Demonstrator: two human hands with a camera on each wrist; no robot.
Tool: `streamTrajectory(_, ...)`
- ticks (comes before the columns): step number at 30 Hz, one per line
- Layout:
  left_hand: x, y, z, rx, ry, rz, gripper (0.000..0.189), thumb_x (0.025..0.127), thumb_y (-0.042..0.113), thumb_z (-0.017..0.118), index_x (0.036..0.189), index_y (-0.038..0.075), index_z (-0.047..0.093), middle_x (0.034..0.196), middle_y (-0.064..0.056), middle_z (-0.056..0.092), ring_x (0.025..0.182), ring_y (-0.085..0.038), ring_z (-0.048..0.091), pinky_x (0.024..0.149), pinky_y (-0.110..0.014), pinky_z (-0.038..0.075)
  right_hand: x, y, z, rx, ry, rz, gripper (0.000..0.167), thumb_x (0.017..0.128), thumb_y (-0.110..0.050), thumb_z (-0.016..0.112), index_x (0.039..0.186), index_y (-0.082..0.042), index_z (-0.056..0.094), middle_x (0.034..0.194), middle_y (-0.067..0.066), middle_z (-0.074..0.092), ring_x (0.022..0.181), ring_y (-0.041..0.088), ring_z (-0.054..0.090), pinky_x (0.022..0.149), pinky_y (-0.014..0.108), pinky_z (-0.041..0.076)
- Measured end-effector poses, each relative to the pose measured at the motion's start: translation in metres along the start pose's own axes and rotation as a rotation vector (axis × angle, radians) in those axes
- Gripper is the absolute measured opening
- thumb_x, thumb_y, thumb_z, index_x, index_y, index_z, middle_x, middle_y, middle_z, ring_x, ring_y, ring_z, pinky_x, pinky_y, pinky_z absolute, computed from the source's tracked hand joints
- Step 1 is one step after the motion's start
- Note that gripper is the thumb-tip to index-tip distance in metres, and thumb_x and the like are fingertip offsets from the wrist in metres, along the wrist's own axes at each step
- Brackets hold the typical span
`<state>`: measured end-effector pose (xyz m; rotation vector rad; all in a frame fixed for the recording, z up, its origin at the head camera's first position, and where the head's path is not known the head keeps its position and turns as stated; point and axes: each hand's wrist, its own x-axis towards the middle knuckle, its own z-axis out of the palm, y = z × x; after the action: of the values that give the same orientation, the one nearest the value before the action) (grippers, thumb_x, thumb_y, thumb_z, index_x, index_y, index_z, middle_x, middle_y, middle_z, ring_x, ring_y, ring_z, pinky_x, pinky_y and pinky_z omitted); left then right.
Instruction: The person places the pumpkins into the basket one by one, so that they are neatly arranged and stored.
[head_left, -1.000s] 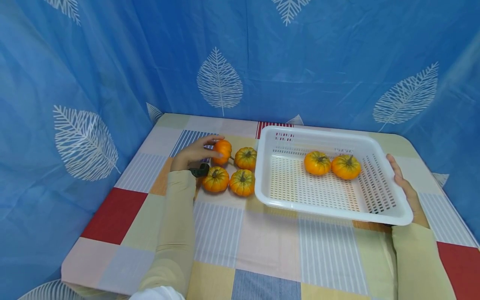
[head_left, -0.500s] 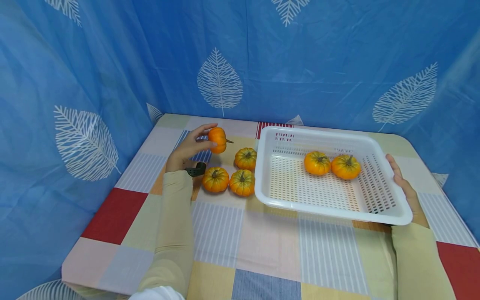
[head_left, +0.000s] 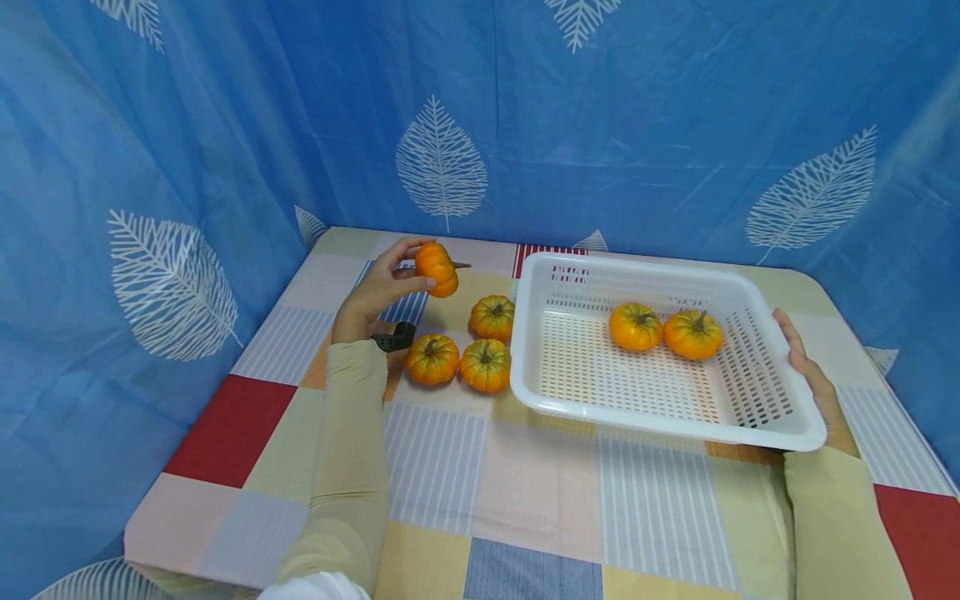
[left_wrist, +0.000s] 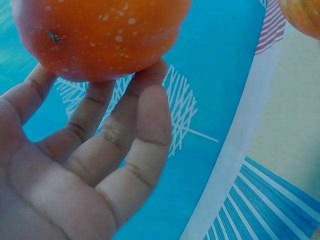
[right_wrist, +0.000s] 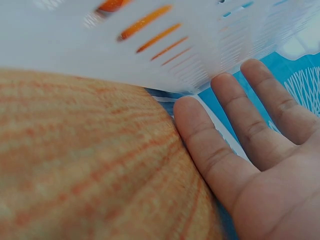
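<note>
My left hand [head_left: 377, 293] pinches a small orange pumpkin [head_left: 437, 270] between thumb and fingers, lifted above the table with its stem pointing right. In the left wrist view the speckled underside of this pumpkin [left_wrist: 105, 37] rests against the fingertips. My right hand [head_left: 816, 379] is at the right end of a white plastic basket [head_left: 652, 427]. In the right wrist view its fingers [right_wrist: 237, 112] lie fairly straight along the basket's slotted wall; the thumb is hidden. Two pumpkins [head_left: 635, 327] [head_left: 692, 334] sit in the basket's right half.
Left of the basket, three more pumpkins [head_left: 492, 317] [head_left: 432, 359] [head_left: 484, 365] stand on the table, close to its left wall. A patchwork cloth [head_left: 536, 500] covers the table. Blue curtains [head_left: 600, 150] with white leaf prints hang behind and to the left.
My left hand has raised its pumpkin off the table, up and slightly left of the other pumpkins, and its stem has tipped sideways. The right hand and basket have stayed put.
</note>
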<state>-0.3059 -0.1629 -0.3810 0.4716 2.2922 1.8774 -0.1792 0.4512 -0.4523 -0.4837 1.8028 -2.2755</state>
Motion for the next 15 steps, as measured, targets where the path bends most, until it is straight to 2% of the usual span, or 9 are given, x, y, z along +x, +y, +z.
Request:
streamTrajectory(5,0.0,0.004,0.003,-0.034,-0.009,0.023,0.067,0.1,0.005,0.071,0.159,0.005,0.041,0.16,-0.021,0.041,0.126,-0.036,0.061,0.116,-0.047,0.05,0.0,-0.002,-0.003,-0.008,-0.028,0.024,0.069,0.111,-0.028,0.024,0.173,-0.05,0.005,0.172,-0.027,0.026,0.14,0.002,0.047,0.102,0.034,0.057)
streamTrajectory(8,0.0,0.007,0.005,-0.052,-0.014,0.053,0.068,0.098,0.001,0.07,0.158,0.003,0.038,0.159,-0.022,0.041,0.127,-0.037,0.06,0.107,-0.039,0.056,0.0,-0.003,-0.004,0.007,-0.051,0.036,0.069,0.111,-0.027,0.024,0.173,-0.05,0.004,0.172,-0.027,0.027,0.14,0.002,0.048,0.102,0.036,0.057)
streamTrajectory(13,0.001,0.011,0.01,-0.085,-0.031,0.096,0.067,0.096,-0.004,0.069,0.154,0.004,0.036,0.157,-0.024,0.042,0.128,-0.038,0.058,0.098,-0.03,0.057,0.001,-0.005,-0.005,-0.011,-0.072,0.036,0.069,0.111,-0.028,0.024,0.173,-0.049,0.002,0.171,-0.027,0.027,0.14,0.002,0.048,0.1,0.036,0.058)
streamTrajectory(15,0.001,0.013,0.012,-0.088,-0.043,0.116,0.069,0.095,-0.004,0.069,0.155,0.005,0.036,0.156,-0.023,0.042,0.129,-0.038,0.058,0.098,-0.031,0.057,0.004,-0.004,-0.005,0.062,-0.075,0.02,0.067,0.112,-0.026,0.026,0.173,-0.048,0.009,0.172,-0.026,0.028,0.145,0.0,0.045,0.106,0.033,0.054)
